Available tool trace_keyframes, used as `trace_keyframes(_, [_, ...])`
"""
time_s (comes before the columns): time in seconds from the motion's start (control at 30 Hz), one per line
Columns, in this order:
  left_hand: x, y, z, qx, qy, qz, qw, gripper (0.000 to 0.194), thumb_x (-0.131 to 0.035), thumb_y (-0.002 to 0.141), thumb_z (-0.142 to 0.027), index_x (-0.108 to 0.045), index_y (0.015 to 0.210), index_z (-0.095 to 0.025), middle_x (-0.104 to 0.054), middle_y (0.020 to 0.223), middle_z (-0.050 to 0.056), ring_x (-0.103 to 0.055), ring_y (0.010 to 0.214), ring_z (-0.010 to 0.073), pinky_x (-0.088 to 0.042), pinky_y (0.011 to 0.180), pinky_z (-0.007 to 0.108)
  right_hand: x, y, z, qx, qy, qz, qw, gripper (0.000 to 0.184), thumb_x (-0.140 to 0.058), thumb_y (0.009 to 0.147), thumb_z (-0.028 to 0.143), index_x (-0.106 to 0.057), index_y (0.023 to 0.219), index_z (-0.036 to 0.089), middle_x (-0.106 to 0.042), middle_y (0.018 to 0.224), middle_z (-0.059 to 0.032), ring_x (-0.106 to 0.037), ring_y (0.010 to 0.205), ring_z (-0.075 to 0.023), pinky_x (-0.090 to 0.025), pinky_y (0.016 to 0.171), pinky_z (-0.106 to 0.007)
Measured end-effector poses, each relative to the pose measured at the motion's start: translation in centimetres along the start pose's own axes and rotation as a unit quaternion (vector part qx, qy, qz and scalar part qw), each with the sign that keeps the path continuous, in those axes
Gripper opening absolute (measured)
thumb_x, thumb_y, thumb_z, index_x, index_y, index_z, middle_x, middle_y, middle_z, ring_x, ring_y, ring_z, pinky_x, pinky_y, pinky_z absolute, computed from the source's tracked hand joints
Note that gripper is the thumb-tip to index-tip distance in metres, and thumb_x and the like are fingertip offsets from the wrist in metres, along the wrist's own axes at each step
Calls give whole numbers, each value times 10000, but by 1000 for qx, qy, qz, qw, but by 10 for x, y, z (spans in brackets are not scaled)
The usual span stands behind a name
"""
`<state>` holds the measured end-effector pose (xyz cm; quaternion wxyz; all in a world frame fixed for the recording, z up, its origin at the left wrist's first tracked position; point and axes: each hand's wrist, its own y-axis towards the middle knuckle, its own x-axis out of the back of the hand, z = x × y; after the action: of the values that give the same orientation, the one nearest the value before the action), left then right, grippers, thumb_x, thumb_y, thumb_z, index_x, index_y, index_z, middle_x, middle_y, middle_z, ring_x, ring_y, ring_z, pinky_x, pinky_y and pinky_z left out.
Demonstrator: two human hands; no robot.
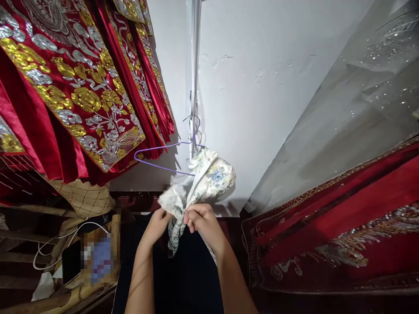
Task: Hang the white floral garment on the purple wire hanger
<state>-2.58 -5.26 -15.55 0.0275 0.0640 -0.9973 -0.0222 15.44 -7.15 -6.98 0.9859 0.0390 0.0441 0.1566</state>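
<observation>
A white garment with a blue and yellow floral print (218, 176) hangs partly on a thin purple hanger (157, 166), its cloth bunched over the hanger's right side. The hanger's left arm is bare, and its hook is up against the wall. My left hand (160, 221) is closed on the left edge of the gathered cloth. On the other side, my right hand (201, 218) pinches the same garment at its bunched middle. A gathered, ruffled strip of the cloth dangles between my hands. The fingertips of my left hand are partly hidden by the fabric.
Red costumes with gold and silver sequins (87, 98) hang at the left. More red embroidered cloth (340, 235) under clear plastic (327, 126) is on the right. A bamboo bench (62, 301) at lower left bears a phone (71, 261) and a white cable (41, 264).
</observation>
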Motion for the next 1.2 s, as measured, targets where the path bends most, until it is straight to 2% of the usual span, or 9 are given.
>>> trace_keyframes(0.1, [-5, -4, -10, -36, 57, 44, 997, 302, -658, 818, -447, -698, 868, -152, -696, 843, 54, -627, 857, 223, -485, 821, 319, 19, -3, -9, -45, -44, 40, 997, 272, -490, 787, 211, -649, 568, 186, -480, 395, 33, -412, 377, -99, -295, 457, -241])
trace_keyframes(0.33, [-5, -12, -43, -97, -61, -61, 992, 234, -607, 912, -414, -660, 966, -193, -635, 959, 42, -581, 913, 176, -460, 850, 263, 74, -9, -33, -152, -243, 18, 958, 320, -588, 811, 290, -690, 525, 190, -437, 336, 29, -338, 345, -96, -238, 424, -256])
trace_keyframes(0.47, [-15, -24, -65, -103, -118, -30, 987, 200, -601, 927, -389, -652, 983, -204, -629, 970, 38, -572, 899, 170, -450, 830, 250, 68, -4, -21, -80, -161, -65, 981, 284, -614, 855, 412, -774, 950, 198, -673, 608, -24, -541, 538, -158, -382, 492, -260])
trace_keyframes(0.57, [-23, -35, -84, -102, -94, 25, 990, 178, -588, 942, -372, -645, 955, -205, -618, 966, 29, -559, 901, 164, -436, 819, 235, 58, 5, -28, -73, -45, -126, 988, 763, -647, 840, 481, -402, 1520, 234, -745, 1048, -74, -647, 735, -206, -501, 581, -287])
trace_keyframes(0.7, [-25, -42, -96, -108, -72, 54, 990, 171, -565, 959, -358, -630, 939, -201, -608, 968, 28, -550, 921, 165, -426, 856, 237, 56, 13, -61, -168, 21, -261, 950, 1181, -695, 764, 565, 56, 1607, 217, -394, 1558, -161, -700, 930, -272, -580, 685, -358])
trace_keyframes(0.77, [-22, -40, -94, -107, -77, 47, 990, 161, -564, 962, -348, -627, 940, -201, -609, 979, 30, -546, 929, 165, -420, 868, 239, 58, 14, -71, -165, 9, -283, 945, 1154, -714, 738, 558, -63, 1612, 179, -349, 1580, -184, -668, 1073, -313, -576, 799, -395])
trace_keyframes(0.93, [-15, -36, -84, -100, -104, 46, 988, 155, -556, 965, -338, -633, 941, -207, -627, 1024, 44, -545, 965, 178, -415, 889, 258, 52, 21, -60, -23, 13, -189, 982, 661, -660, 796, 532, -593, 1349, 178, -687, 1253, -145, -647, 1120, -310, -524, 929, -415])
trace_keyframes(1.1, [-15, -41, -91, -97, -91, 62, 989, 150, -575, 955, -340, -632, 933, -204, -615, 1004, 43, -544, 945, 176, -416, 872, 257, 36, 25, -66, -123, -14, -160, 979, 650, -707, 723, 579, -666, 1222, 165, -695, 1203, -141, -646, 1094, -322, -502, 926, -437])
trace_keyframes(1.2, [-15, -44, -97, -102, -79, 76, 989, 146, -581, 953, -339, -620, 929, -201, -609, 1003, 39, -549, 948, 174, -420, 860, 252, 31, 19, -64, -150, -31, -69, 986, 581, -665, 759, 644, -726, 1071, 158, -727, 1072, -122, -649, 1043, -324, -475, 935, -459])
